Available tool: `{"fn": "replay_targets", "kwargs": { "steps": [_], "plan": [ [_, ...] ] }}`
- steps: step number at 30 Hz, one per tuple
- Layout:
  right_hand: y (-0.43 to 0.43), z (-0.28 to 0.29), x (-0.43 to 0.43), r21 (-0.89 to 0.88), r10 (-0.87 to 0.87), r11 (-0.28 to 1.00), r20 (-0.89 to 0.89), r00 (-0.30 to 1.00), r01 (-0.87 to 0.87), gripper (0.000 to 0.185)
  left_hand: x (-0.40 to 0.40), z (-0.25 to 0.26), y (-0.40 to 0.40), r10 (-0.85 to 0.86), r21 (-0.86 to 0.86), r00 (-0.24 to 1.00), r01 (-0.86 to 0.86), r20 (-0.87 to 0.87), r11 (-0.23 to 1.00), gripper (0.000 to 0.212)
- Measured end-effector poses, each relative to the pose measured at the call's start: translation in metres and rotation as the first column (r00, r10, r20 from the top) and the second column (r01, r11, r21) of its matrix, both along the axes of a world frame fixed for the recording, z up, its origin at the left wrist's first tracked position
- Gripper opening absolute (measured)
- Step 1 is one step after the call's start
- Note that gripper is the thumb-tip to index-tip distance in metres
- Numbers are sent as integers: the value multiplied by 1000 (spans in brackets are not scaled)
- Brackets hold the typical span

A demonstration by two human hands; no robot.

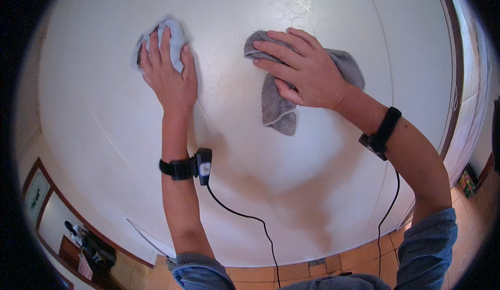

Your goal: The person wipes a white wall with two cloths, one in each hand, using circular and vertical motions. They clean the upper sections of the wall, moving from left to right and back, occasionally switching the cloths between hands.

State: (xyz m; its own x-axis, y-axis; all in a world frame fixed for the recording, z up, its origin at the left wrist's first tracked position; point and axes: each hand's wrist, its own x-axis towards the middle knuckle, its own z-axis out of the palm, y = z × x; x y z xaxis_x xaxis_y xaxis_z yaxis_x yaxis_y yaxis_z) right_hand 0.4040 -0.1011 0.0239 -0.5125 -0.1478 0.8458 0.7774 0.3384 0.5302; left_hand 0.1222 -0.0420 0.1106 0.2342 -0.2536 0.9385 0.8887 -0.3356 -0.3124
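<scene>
My left hand point(170, 71) lies spread on a bunched light-blue cloth point(177, 36), pressing it against a white wall point(234, 165) with a faint embossed scroll pattern. To its right, my right hand point(302, 67) holds a grey towel point(279, 102) flat to the same wall. One folded part of the towel shows beneath my fingertips, one hangs below my thumb and another sticks out beyond the back of my hand. Each forearm wears a black strap with a small device and a cable.
A dark door or window frame point(458, 79) with a pale curtain point(474, 83) stands at the right. Orange floor tiles point(254, 274) run along the wall's foot. At lower left are a brown-framed opening and dark items point(97, 251); a colourful packet point(466, 182) lies at lower right.
</scene>
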Motion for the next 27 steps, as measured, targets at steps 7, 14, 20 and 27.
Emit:
{"fn": "replay_targets", "kwargs": {
  "steps": [7,14,20,27],
  "plan": [
    [2,-13,16,31,-17,999,-86,996,20,46,100,43,14,-28,107,990,43,-136,993,54],
    [7,-22,25,29,-1,1000,-136,991,5,45,194,40,-26,-47,9,870,58,-491,998,53],
    [0,-19,29,46,33,999,-132,991,-27,44,129,101,4,-1,93,961,27,-277,995,52],
    [-9,-8,19,48,18,999,-133,991,-12,40,-76,123,29,67,-9,984,-67,166,998,64]
  ]
}}
